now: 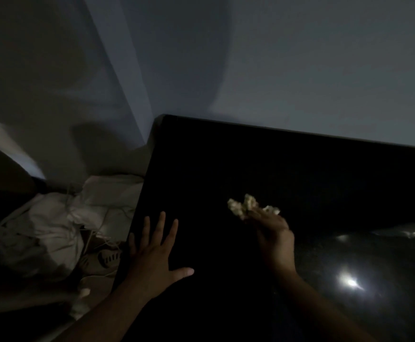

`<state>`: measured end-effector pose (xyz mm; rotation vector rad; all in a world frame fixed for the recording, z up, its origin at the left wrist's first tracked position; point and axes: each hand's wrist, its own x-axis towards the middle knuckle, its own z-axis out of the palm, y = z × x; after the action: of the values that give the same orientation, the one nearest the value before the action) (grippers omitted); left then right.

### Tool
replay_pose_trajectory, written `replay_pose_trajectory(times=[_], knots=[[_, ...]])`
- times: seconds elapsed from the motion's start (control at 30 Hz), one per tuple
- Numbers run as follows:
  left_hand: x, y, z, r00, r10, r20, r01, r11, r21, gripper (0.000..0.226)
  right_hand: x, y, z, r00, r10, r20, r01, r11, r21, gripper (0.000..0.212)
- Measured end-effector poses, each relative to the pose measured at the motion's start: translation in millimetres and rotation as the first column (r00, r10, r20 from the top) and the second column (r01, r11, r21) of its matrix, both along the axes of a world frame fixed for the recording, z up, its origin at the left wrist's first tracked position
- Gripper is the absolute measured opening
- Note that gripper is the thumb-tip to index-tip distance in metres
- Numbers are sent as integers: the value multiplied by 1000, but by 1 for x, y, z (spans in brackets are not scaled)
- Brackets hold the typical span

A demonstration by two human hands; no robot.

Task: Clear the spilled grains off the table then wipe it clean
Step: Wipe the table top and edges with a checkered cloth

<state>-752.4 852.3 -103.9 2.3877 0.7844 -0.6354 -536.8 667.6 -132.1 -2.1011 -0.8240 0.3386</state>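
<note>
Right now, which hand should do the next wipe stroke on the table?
Right. The right hand already holds a crumpled pale wad over the middle of the dark table. The left hand lies flat and empty, fingers spread, at the left edge; it looks better placed to brace.

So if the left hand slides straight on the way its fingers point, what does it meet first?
Probably nothing on the surface: the left hand lies flat, fingers spread, near the left edge of the dark table. Ahead there is only bare tabletop up to the wall, though the darkness could hide small grains.
</note>
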Motion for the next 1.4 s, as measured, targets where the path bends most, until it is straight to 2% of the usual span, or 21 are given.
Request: replay_pose_trajectory(times=[0.1, 0.23, 0.37, 0.43, 0.5, 0.6, 0.77, 0.93, 1.07, 1.13, 1.27, 1.4], knots=[[-1, -1, -3, 1000, -12, 2, 12, 1000, 24, 123, -8, 5, -1, 997, -79, -7, 79, 997, -3, 44], [-1, 1, -5, 1000, -14, -4, 14, 1000, 14, 124, -55, -13, -7, 1000, 7, 20, -7, 1000, -6, 46], [-1, 1, -5, 999, -30, -15, 30, 999, 16, 127, -86, -34, -4, 985, 130, -115, -129, 992, 11, 51], [0, -1, -4, 999, -29, -39, 30, 999, 34, 120, -79, -37, -3, 980, 126, -151, -122, 992, 39, 45], [1, -3, -5, 998, -22, -57, 26, 997, 70, 113, -61, -32, -2, 992, 38, -121, -34, 999, 40, 39], [1, -1, -2, 999, -36, -29, 37, 999, 33, 110, -41, -21, -3, 994, -87, -65, 90, 995, 40, 40], [1, 0, -2, 999, -39, -14, 39, 999, 18, 110, -90, -48, -14, 998, 10, -60, -9, 1000, 4, 43], [-7, -9, 10, 1000, -9, 9, 8, 998, 55, 107, -130, -80, -15, 992, 104, -78, -96, 991, 96, 28], [-44, -30, 16, 999, -52, 14, 52, 999, -13, 120, -85, -73, -10, 992, -118, -34, 119, 993, 24, 35], [-64, -43, 16, 996, -84, 1, 84, 996, 4, 126, -77, -69, -9, 981, -195, -19, 194, 981, -22, 33], [-85, -64, 11, 997, -67, -47, 68, 998, 8, 127, -125, -83, -15, 993, -121, 10, 121, 993, -12, 41], [-93, -71, 1, 996, -72, -46, 76, 993, 91, 120, -186, -111, -16, 999, -52, 11, 51, 999, 10, 43]])
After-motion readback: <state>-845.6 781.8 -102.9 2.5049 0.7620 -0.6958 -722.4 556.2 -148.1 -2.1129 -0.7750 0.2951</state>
